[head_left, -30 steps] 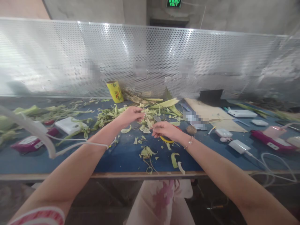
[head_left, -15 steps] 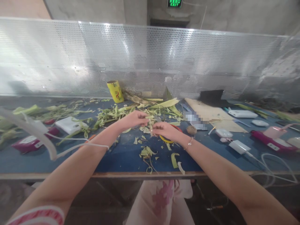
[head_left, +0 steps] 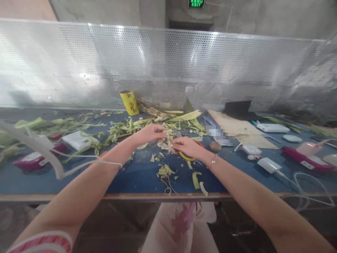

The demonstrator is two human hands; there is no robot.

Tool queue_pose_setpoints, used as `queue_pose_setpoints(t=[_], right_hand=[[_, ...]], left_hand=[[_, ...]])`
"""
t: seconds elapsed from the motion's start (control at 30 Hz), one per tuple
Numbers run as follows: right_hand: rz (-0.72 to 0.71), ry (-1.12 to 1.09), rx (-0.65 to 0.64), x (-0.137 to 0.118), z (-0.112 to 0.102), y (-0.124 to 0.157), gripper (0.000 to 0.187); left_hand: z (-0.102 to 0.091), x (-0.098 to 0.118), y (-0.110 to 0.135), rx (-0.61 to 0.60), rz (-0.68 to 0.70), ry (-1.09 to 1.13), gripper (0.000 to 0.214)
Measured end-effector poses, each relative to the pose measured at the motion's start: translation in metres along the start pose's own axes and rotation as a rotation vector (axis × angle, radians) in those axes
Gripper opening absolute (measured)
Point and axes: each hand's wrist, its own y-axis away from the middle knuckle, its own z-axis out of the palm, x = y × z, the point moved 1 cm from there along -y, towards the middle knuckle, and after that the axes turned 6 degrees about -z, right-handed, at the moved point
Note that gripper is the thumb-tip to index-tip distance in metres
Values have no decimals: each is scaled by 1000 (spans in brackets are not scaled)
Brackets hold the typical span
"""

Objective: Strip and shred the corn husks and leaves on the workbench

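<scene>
Hands drawn closer since earlier; left hand (head_left: 149, 134) and right hand (head_left: 185, 146) fingers pinched on leaf strip (head_left: 168, 140).

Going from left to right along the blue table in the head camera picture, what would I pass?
Magenta box → white box → yellow roll → left hand → leaf strip pinched between both hands → right hand → brown ball → white charger → pink case.

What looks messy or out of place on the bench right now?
Green leaf scraps litter the blue bench, some at its front edge. A yellow roll leans against the mesh screen. Both hands, left and right, pinch one leaf strip.
</scene>
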Motion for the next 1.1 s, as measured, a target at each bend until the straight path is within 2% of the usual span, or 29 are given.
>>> queue_pose_setpoints(t=[0.27,0.8,1.1], right_hand=[[2,-25,7,-1,0,0,20],[-10,-22,38,0,-1,0,20],[0,-27,25,1,1,0,20]], left_hand=[[2,4,2,1,-46,101,27],[1,3,1,0,-120,221,49],[2,0,0,-12,-78,199,36]])
